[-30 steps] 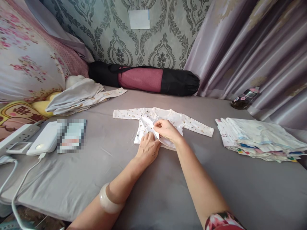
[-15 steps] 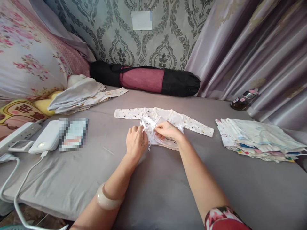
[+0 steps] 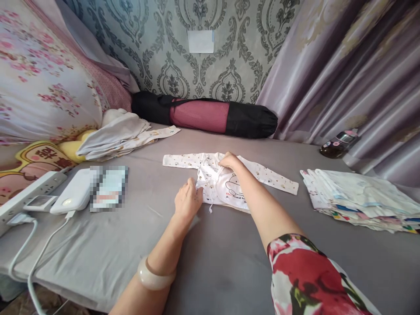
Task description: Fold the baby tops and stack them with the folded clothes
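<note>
A white baby shirt with small coloured prints, a line-drawn figure and lettering lies spread face up, its sleeves stretched out to both sides. My left hand is closed at the left side edge of the shirt's body, its fingertips partly hidden. Up at the neckline, my right hand pinches the fabric near the collar, and its forearm crosses the right part of the body. A thin white tie hangs out below the hem, between the hands.
To the right lies a stack of folded baby clothes, with a bottle behind it. A black and pink roll bag lines the wall. On the left are crumpled clothes, a white power bank, a power strip and cables.
My right hand has moved from the ties at the shirt's middle up to the neckline. My left hand has shifted little and stays at the left side. The printed figure now shows more.
</note>
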### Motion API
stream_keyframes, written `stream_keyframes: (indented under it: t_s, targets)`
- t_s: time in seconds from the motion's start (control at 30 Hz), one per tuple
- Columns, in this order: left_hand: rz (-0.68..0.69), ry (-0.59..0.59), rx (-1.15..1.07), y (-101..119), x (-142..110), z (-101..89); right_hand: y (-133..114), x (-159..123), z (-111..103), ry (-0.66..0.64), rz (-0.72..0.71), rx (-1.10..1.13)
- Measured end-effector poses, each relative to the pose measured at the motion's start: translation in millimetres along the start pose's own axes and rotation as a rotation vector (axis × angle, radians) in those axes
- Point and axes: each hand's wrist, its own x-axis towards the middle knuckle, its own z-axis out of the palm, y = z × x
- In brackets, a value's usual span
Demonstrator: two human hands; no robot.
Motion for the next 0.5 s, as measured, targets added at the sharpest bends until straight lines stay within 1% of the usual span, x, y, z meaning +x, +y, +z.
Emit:
stream_keyframes:
  t_s: [0.1, 0.2, 0.27, 0.37, 0.43, 0.5]
  targets:
    - [-0.022, -0.071, -0.026, 0.4, 0.2, -2.1, -0.2, 1.0, -0.9, -0.056, -0.029, 0.022]
    - [0.006, -0.084, -0.022, -0.2, 0.1, -3.2, 2.2, -2.3, -2.8, -0.051, -0.066, 0.031]
    - [0.033, -0.09, 0.005, 0.1, -0.3, -4.2, 4.4, -5.3, -3.3, 0.006, -0.068, 0.019]
    - [0.057, -0.111, 0.06, 1.7, -0.9, -5.3, 7.4, -9.9, -0.5, 0.128, -0.05, -0.002]
    - [0.075, -0.123, 0.089, 2.0, -0.8, -4.7, 8.4, -12.4, 4.1, 0.163, -0.055, -0.008]
    - [0.092, -0.129, 0.108, 1.1, -0.5, -2.6, 8.8, -14.1, 9.4, 0.17, -0.062, -0.008]
